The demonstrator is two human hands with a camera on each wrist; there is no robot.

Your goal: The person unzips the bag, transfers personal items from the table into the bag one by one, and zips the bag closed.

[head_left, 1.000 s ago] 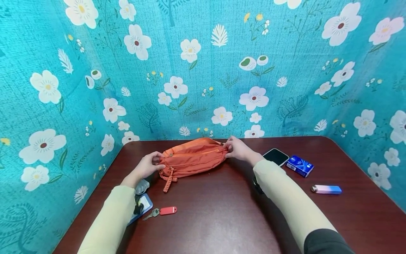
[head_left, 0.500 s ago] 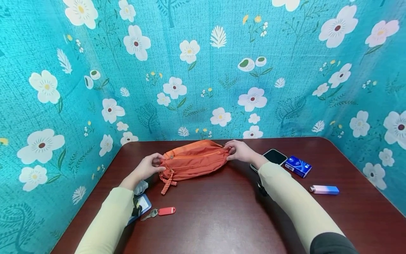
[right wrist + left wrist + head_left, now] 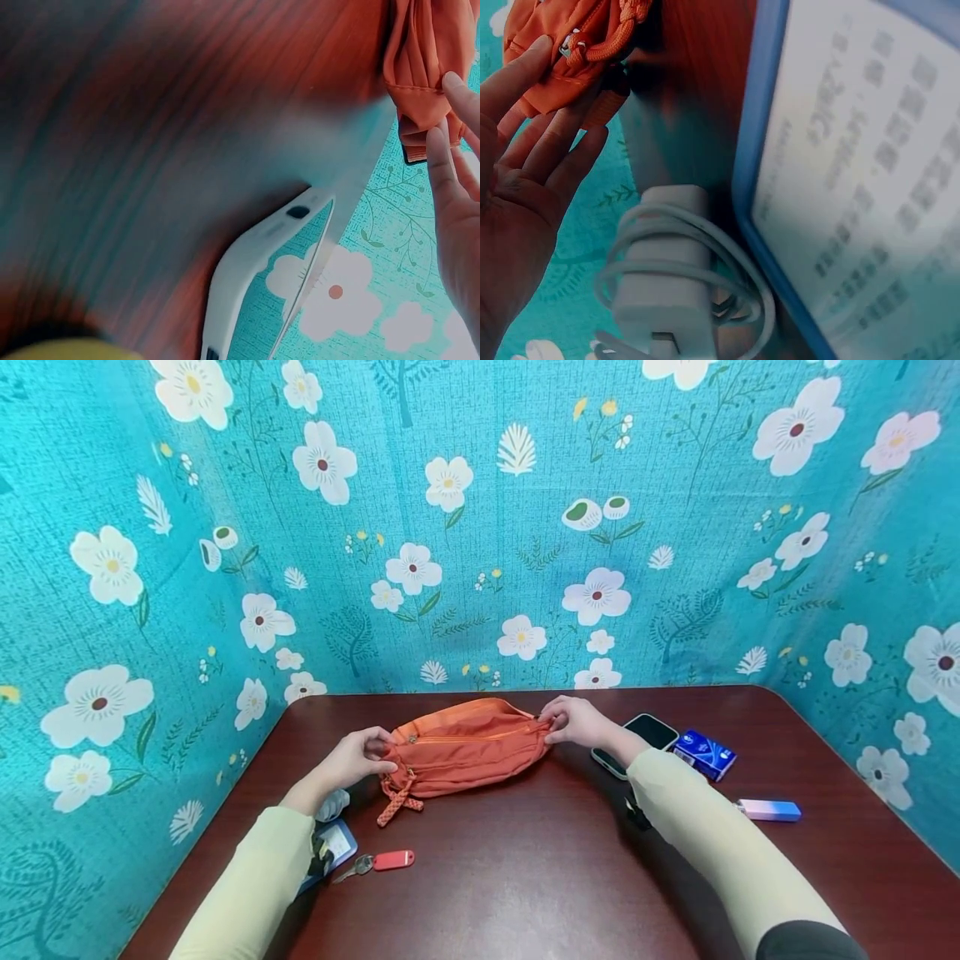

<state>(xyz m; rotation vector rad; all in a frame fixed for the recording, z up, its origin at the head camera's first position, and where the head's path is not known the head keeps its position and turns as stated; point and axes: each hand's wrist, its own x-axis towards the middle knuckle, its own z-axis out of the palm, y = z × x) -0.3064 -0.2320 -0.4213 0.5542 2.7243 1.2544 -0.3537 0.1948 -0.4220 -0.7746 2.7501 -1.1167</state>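
Observation:
An orange fabric pouch bag (image 3: 472,752) with zips and braided cord pulls (image 3: 397,806) lies toward the back of the table. My left hand (image 3: 356,756) pinches its left end, thumb on the near side and fingers behind, as the left wrist view also shows. At the opposite end, my right hand (image 3: 581,724) pinches the bag's corner between thumb and fingers. In the left wrist view, a white charger with a coiled cable (image 3: 667,277) and a blue-framed card holder (image 3: 761,150) sit near the left hand. The bag's underside is hidden.
A phone (image 3: 648,732), a blue tissue pack (image 3: 705,753) and a pink-blue stick-shaped item (image 3: 770,810) lie at the right, partly behind the right arm. A key (image 3: 362,865) with a red tag (image 3: 393,860) lies front left. A flowered curtain (image 3: 480,527) borders the table's back.
The bag has shifted slightly toward me and to the right, with both hands keeping hold of its ends. The right forearm moved right and now partly covers the stick-shaped item's end.

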